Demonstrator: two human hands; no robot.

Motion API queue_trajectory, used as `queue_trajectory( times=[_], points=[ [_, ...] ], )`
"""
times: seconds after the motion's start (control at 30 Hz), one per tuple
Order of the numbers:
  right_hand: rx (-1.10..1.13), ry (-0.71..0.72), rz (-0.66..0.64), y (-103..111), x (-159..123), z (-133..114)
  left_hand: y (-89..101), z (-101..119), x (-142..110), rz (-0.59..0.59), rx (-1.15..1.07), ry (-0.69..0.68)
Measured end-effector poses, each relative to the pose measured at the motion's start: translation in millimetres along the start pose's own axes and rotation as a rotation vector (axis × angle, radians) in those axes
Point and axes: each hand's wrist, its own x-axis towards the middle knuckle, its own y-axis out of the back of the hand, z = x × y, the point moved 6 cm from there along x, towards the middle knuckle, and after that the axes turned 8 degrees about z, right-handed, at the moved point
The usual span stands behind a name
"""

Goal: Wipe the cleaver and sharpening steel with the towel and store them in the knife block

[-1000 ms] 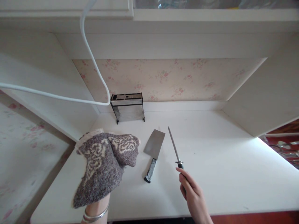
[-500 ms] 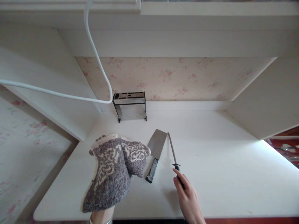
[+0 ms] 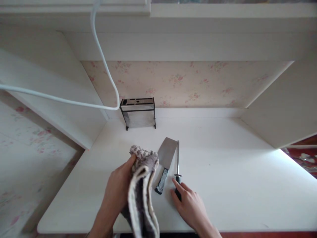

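Observation:
My left hand (image 3: 118,185) grips a folded grey-brown cloth (image 3: 146,165) with a cream pattern and pale edges; its folds hang down toward me. My right hand (image 3: 189,205) is closed around the dark handle of a sharpening steel (image 3: 178,155). The rod points away from me, its tip beside the upper corner of a cleaver blade. That cleaver (image 3: 167,152) lies flat on the white counter between my hands, its worn black-and-grey handle toward me. The cloth hides a little of the blade's left edge.
A metal knife block (image 3: 141,118) with a slotted top stands at the back of the counter (image 3: 235,185). A white cable (image 3: 105,66) hangs across the upper left. Side panels (image 3: 282,99) and an overhead cabinet (image 3: 198,24) frame the space.
My left hand has turned the cloth over and moved it right, so its folded edges face me. My right hand has shifted the steel's handle left, bringing the rod closer to the cleaver.

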Motion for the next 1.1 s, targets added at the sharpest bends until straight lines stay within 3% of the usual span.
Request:
queue_trajectory(
  times=[0.13,0.2,0.33,0.47,0.57,0.67,0.8,0.87,0.97,1.03,1.1],
  points=[
    [-0.016,0.036,-0.007,1,3,-2,10.5,13,2,-0.060,0.031,-0.262],
    [-0.026,0.040,0.002,1,3,0,16.2,10,5,-0.074,-0.013,-0.280],
    [-0.023,0.051,0.027,0,3,2,18.6,1,12,-0.170,-0.315,-0.155],
    [0.011,0.042,0.032,2,4,2,1.1,-4,9,-0.365,-0.667,0.044],
    [0.065,0.026,0.028,3,4,3,-15.0,-15,4,-0.392,-0.837,0.252],
    [0.234,-0.032,0.086,6,3,8,-28.8,-21,-3,-0.412,-0.949,0.342],
    [0.678,-0.179,0.223,16,-4,13,-42.6,-20,-13,-0.478,-1.056,0.370],
    [0.996,-0.281,0.139,16,-10,6,-48.9,-18,-19,-0.508,-1.102,0.395],
    [1.474,-0.373,-0.220,11,-20,-24,-58.3,-14,-26,-0.549,-1.169,0.444],
    [1.657,-0.398,-0.471,10,-28,-42,-64.5,-11,-30,-0.584,-1.207,0.473],
    [1.716,-0.425,-0.610,11,-34,-48,-70.6,-8,-36,-0.627,-1.235,0.498]
  ],
)
